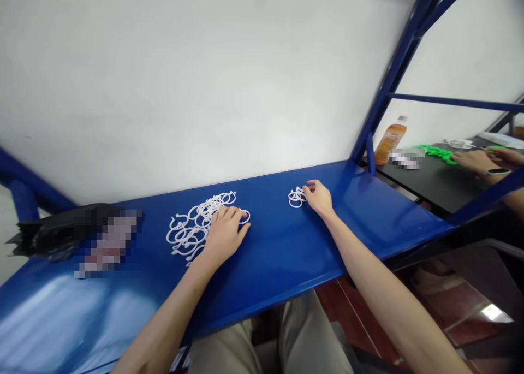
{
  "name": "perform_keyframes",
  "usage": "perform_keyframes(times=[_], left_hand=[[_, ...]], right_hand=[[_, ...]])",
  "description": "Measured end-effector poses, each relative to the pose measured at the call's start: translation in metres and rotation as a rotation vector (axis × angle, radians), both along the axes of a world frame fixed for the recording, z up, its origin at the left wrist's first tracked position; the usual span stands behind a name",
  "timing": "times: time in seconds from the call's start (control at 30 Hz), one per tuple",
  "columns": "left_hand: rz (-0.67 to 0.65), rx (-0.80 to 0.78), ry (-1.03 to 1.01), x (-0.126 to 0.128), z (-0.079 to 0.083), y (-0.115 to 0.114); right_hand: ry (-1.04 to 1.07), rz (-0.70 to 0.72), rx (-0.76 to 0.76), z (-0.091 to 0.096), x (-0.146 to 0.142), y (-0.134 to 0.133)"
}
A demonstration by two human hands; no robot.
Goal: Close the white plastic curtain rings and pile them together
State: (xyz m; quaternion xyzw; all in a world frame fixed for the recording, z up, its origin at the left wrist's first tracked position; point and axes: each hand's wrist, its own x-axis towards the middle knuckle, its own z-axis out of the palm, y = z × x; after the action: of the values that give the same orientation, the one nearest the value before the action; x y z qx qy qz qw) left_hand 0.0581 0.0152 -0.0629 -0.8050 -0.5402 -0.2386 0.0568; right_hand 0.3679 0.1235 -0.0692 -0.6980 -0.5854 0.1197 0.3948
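Bare forearms (380, 270), left fingers (229, 214) half-bent over white rings (210, 206), right fingers (313, 185) curled at smaller cluster (295, 206), grips unclear, bottle label (392, 138) illegible

Blue table (278, 248), white rings (208, 207), bag (53, 233)

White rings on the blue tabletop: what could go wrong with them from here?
In the larger pile of white rings, many overlap, so they might snag on each other if the left hand pulls one. The smaller cluster of white rings lies at the right hand; a bump might scatter it across the blue tabletop.
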Motion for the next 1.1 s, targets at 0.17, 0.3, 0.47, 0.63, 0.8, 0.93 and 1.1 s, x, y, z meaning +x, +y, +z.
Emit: perform_keyframes(times=[0.17, 0.3, 0.47, 0.63, 0.8, 0.93, 1.1], left_hand=[[-0.032, 0.043, -0.013, -0.001, -0.002, 0.001], [-0.187, 0.116, -0.089, 0.008, 0.01, -0.008], [-0.262, 0.167, -0.133, 0.016, 0.02, -0.016], [-0.313, 0.1, -0.099, 0.02, 0.016, -0.018], [-0.197, 0.068, -0.278, 0.024, 0.013, -0.018], [-0.13, -0.013, -0.382, 0.02, 0.01, -0.013], [-0.178, 0.013, -0.324, 0.018, 0.01, -0.013]], right_hand=[[-0.082, -0.014, 0.157, 0.005, -0.008, -0.009], [-0.024, 0.186, 0.345, 0.018, -0.032, -0.034], [0.294, 0.804, -0.003, 0.026, -0.071, -0.071], [0.283, 0.91, -0.062, 0.017, -0.084, -0.079], [0.287, 0.862, 0.035, 0.016, -0.081, -0.076], [0.244, 0.925, 0.047, 0.021, -0.08, -0.078], [0.201, 1.007, 0.008, 0.022, -0.082, -0.083]])
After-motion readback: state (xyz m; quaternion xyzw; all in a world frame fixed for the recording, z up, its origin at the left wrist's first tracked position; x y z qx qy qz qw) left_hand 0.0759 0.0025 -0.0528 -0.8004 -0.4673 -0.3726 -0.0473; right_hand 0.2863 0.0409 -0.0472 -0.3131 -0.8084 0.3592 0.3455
